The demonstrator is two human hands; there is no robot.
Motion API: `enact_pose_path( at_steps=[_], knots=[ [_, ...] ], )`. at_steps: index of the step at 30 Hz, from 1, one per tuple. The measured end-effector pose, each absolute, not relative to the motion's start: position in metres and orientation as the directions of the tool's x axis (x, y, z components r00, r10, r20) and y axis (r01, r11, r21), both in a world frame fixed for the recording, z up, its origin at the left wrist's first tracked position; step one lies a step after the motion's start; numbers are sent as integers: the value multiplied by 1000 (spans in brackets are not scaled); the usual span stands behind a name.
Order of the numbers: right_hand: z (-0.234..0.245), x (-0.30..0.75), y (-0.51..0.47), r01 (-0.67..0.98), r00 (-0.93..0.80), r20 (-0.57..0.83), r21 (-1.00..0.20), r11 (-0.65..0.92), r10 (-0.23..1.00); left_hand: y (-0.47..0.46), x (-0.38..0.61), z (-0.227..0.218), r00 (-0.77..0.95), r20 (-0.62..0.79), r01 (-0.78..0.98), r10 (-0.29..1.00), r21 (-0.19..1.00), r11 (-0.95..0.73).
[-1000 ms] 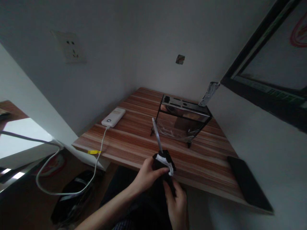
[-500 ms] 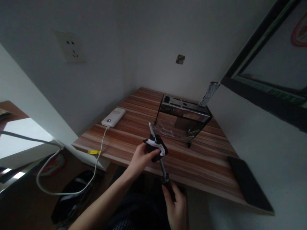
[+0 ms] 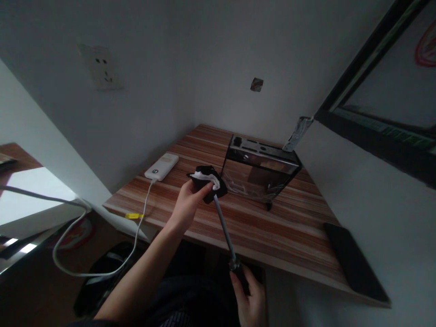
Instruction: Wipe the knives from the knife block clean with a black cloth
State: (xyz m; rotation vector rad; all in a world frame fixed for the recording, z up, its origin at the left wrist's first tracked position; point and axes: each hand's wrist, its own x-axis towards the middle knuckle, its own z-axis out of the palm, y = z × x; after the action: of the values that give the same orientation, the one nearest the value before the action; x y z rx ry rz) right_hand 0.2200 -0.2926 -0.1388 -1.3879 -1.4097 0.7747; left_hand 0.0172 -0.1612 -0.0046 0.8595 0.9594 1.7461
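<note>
Above the table's front part, my left hand (image 3: 190,200) is closed on a folded black and white cloth (image 3: 207,179), which wraps round the far end of a thin metal rod (image 3: 224,227). The rod slants down toward me to a black handle (image 3: 241,277). My right hand (image 3: 250,295) grips that handle just below the table's front edge. The rod's tip is hidden in or behind the cloth. What kind of tool it is, I cannot tell.
Behind the cloth stands a black-framed clear box (image 3: 262,168) on the wood-grain table (image 3: 289,231). A white power bank (image 3: 161,166) with a white cable (image 3: 138,231) lies left. A black flat object (image 3: 356,263) lies at the right edge; yellow tape (image 3: 134,216) marks the front edge.
My left hand has moved the cloth up and left along the rod, away from my right hand. More bare rod shows, and its tip is now covered. My right hand has barely moved.
</note>
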Motion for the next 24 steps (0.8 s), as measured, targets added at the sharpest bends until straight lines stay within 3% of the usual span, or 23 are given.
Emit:
enact_pose_path(
  at_steps=[6, 15, 24],
  knots=[
    [-129, 210, -295, 343, 204, 229, -927, 149, 952, -158, 16, -6, -339, 145, -465, 929, 833, -300],
    [-129, 204, -299, 321, 219, 214, -937, 137, 952, -165, 23, -9, -329, 97, -459, 939, 853, -249],
    [-132, 217, -289, 334, 91, 229, -924, 187, 969, -179, 41, -17, -223, 37, -370, 974, 921, -120]
  ],
)
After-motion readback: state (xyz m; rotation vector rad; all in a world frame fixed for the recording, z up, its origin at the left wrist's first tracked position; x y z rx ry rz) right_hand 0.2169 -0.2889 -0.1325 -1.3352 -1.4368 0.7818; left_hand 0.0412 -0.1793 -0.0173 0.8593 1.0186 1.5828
